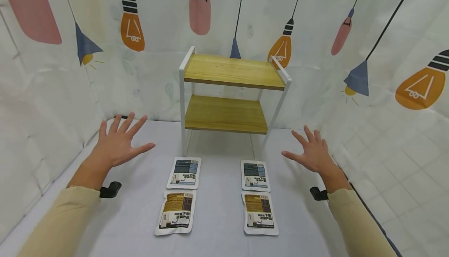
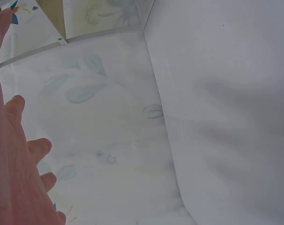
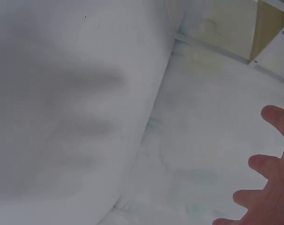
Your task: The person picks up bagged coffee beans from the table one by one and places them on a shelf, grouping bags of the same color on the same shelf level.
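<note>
My left hand is held above the white table to the left of the shelf, its fingers spread and nothing in it. On the other side my right hand hovers the same way, fingers spread and touching nothing. Between them lie two columns of flat white pouches. The far ones, a left blue-labelled pouch and a right blue-labelled pouch, sit just in front of the shelf. Nearer me are a left brown-labelled pouch and a right brown-labelled pouch. Spread fingers also show in both wrist views.
A two-tier shelf with wooden boards and a white frame stands at the back of the table. White curtains printed with lamps and bulbs enclose the table at the back and both sides. Black wrist mounts stick out at each cuff.
</note>
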Available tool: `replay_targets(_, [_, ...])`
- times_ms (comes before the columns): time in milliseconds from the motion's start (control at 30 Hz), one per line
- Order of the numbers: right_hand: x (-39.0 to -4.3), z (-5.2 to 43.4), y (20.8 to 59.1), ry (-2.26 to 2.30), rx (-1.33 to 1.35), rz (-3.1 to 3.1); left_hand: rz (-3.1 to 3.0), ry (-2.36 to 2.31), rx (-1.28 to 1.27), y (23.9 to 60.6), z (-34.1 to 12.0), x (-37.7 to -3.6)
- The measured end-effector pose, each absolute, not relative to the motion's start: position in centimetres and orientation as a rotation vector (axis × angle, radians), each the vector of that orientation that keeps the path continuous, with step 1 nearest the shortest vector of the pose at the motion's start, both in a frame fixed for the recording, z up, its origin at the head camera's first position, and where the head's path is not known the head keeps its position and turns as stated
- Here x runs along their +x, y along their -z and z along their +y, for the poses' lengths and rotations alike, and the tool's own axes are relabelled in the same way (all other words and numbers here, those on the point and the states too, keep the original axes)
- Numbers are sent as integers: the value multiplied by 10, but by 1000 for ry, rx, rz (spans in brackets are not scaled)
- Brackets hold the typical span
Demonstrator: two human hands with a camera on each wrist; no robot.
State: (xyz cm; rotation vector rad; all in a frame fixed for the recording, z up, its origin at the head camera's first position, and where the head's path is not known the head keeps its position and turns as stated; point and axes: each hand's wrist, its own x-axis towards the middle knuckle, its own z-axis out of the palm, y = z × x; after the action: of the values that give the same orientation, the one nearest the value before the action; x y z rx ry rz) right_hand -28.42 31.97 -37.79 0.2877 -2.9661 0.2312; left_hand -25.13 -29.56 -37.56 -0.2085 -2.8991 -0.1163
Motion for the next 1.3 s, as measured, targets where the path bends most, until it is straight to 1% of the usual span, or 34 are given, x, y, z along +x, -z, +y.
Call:
replay_targets(433, [-267,307,395,-362,339,-2915,-2838,251,-260,381,-278,-244])
replay_targets(700, [-260,295,409,-500,363,-2902,-2743,387,-358,387,-266,-244])
replay_targets(1067, [-249,280,424,-740,396,-2875,-2627,617,-469,390,-250,-251])
replay_targets(1300, [-246,270,433,-846,437,-2819,-2567,883,-490,389,-238,-255])
